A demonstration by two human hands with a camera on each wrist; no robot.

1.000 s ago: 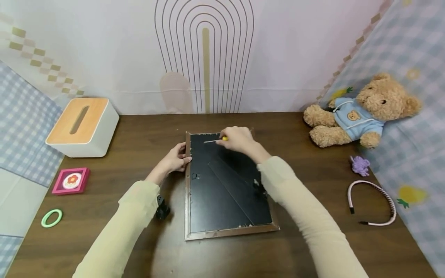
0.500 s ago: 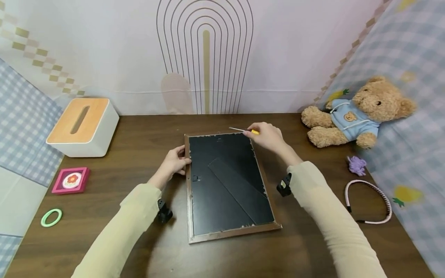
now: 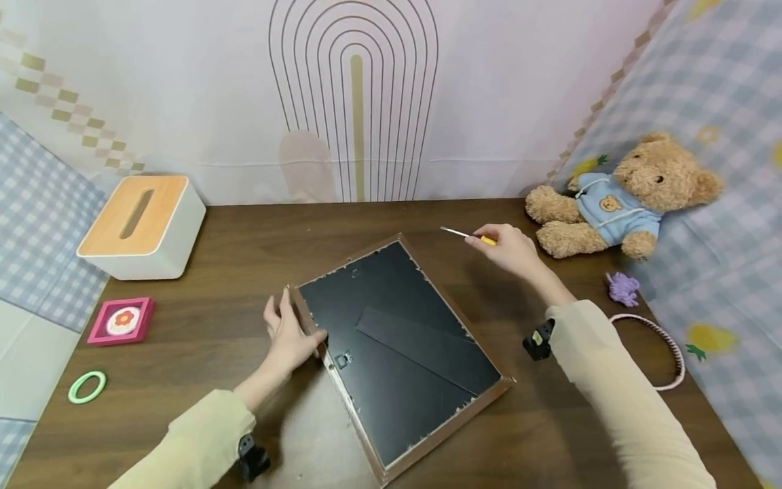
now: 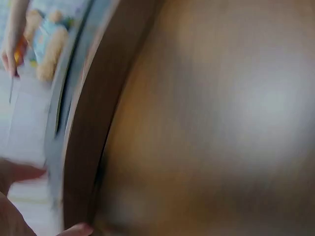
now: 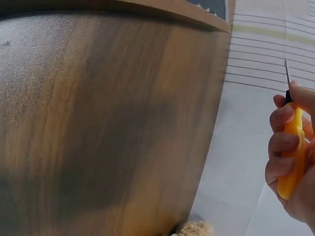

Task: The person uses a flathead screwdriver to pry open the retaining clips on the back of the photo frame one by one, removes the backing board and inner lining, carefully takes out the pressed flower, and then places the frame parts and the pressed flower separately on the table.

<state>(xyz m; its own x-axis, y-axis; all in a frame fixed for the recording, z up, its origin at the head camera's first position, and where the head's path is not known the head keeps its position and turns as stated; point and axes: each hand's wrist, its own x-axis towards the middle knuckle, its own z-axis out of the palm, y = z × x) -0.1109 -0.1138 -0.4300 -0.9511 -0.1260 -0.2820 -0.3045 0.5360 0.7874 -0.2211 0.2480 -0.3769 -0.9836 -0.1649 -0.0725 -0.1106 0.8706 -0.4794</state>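
A picture frame [image 3: 391, 360] lies face down on the table, its black backing and folded stand showing and its wooden border turned at an angle. My left hand [image 3: 288, 346] holds its left edge, with the thumb on the border and the fingers along the outer side. In the left wrist view the thumb and a fingertip appear by the brown border [image 4: 93, 113]. My right hand [image 3: 513, 255] is apart from the frame, beyond its right side. It grips a small screwdriver [image 5: 291, 167] by the yellow handle; the thin metal shaft points left and away from me.
A tissue box [image 3: 137, 227], a pink square frame [image 3: 148, 319] and a green ring [image 3: 73, 394] are on the left. At right are a teddy bear [image 3: 623, 204], a purple scrunchie-like bundle [image 3: 623, 289] and a headband [image 3: 675, 353], partly behind the right sleeve.
The right hand with the screwdriver has moved right, off the frame. My left hand has turned the picture frame anticlockwise and shifted it toward me.
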